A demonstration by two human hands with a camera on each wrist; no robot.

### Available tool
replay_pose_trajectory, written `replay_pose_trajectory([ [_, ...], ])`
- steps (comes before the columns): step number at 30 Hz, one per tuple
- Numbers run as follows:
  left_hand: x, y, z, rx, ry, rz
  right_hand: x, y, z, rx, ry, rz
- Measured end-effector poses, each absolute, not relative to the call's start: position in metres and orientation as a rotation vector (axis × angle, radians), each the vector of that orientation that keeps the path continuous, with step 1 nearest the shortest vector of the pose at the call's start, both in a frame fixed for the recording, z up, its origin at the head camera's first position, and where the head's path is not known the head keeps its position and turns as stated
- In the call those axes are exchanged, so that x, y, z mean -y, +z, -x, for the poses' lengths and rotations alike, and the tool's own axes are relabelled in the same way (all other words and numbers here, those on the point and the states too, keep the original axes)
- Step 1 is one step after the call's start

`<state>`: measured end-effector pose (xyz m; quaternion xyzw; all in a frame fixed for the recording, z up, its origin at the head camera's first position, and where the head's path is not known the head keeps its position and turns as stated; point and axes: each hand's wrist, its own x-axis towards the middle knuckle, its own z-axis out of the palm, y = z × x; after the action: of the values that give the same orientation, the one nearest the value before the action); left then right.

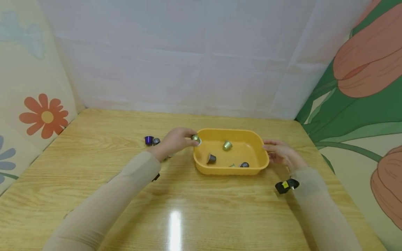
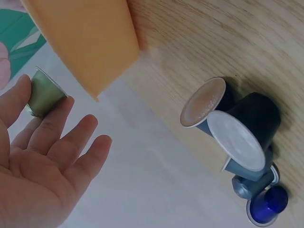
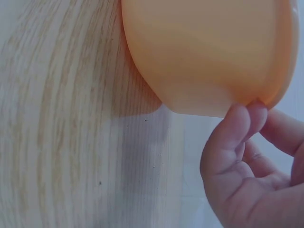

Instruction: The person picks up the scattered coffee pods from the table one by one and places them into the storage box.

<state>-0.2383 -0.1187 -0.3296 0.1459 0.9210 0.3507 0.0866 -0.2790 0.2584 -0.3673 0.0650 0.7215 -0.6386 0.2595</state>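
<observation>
My left hand [image 1: 176, 142] pinches a green coffee capsule [image 2: 46, 94] between thumb and fingers, at the left rim of a yellow plastic basin [image 1: 230, 170]. Inside the basin lie several capsules, among them a green capsule [image 1: 227, 145], a dark capsule [image 1: 211, 159] on its side, and another dark one [image 1: 244, 164] by the front wall. At the basin's right end, my right hand [image 1: 280, 153] grips the edge with thumb and fingertips, as the right wrist view also shows.
Left of the basin, a cluster of capsules rests on the wooden table [image 1: 201, 209], partly behind my left hand in the head view. It includes a blue capsule [image 1: 149, 140], a grey capsule [image 1: 156, 141] and a black capsule [image 2: 259, 118]. A white sheet [image 1: 176, 69] hangs behind.
</observation>
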Motion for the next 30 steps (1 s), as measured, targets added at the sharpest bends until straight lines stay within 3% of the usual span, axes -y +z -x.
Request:
replay_pose_trajectory([
  [30, 0.091, -0.333, 0.267, -2.786, 0.908, -0.467, -0.260, -0.369, 0.280, -1.961, -1.737, -0.195],
])
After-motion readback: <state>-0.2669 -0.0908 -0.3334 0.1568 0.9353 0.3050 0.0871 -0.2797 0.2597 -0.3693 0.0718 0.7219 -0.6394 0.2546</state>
